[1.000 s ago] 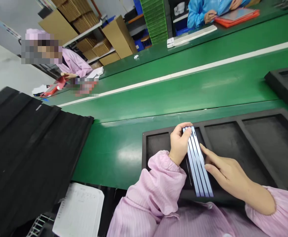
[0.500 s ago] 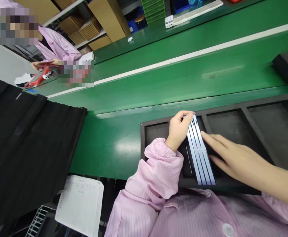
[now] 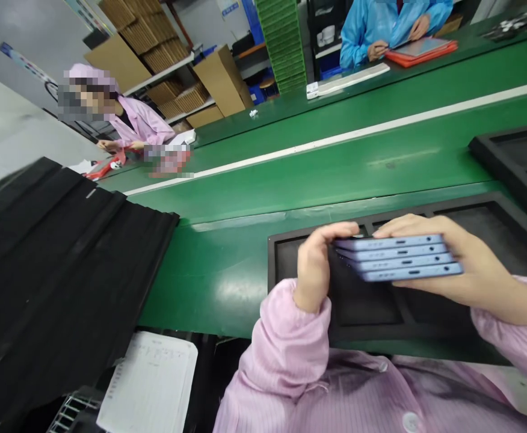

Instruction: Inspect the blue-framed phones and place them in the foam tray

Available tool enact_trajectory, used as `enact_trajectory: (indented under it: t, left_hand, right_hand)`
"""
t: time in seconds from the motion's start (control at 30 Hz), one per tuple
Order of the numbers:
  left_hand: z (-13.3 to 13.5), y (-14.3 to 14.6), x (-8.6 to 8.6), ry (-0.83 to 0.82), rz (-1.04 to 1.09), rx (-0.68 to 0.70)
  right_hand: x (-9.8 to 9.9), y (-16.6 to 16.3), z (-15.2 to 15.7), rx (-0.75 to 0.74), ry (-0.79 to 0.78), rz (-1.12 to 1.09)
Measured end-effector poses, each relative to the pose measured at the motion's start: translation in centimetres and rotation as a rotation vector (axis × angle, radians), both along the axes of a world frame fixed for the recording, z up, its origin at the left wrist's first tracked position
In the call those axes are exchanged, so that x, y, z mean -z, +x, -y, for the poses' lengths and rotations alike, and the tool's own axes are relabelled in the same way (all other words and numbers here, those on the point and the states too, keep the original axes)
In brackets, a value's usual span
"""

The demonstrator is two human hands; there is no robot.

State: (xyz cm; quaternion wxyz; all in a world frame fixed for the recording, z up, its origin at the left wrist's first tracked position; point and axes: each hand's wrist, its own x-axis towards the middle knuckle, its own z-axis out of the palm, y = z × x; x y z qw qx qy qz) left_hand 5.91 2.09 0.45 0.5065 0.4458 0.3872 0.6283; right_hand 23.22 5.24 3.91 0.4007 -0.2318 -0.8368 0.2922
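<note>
The fingers (image 3: 335,230) of the left hand (image 3: 313,267) curl over one end of four thin blue slabs (image 3: 399,258). The right hand (image 3: 466,270) lays its fingers (image 3: 408,225) along the top and cups the pile from below. Both hands are closed on the pile, pinching it between them. The slabs lie flat on one another, edges toward the camera and slightly staggered, and are held in the air just above a black compartment tray (image 3: 273,264) on the green surface (image 3: 227,264).

Because the pile is not squared up and is held only by pressure, I judge that a loosened grip could let a smooth slab slide out. It could then strike the tray's rim or the surface, and the faces may also scuff one another.

Black foam sheets (image 3: 65,270) are stacked to the left, with a printed paper (image 3: 150,385) below them. Two other people (image 3: 141,120) (image 3: 381,24) work across the line.
</note>
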Motion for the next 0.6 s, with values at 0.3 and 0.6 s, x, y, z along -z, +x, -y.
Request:
enact_trajectory:
  t: [0.3, 0.6]
  left_hand:
    - [5.1, 1.4, 3.0, 0.353, -0.471, -0.24]
    - [5.6, 0.8, 2.8, 0.527, -0.521, -0.242]
  right_hand:
    - [2.2, -2.3, 5.0, -0.09, -0.457, -0.275]
    - [2.4, -1.8, 5.6, -0.178, -0.309, -0.256]
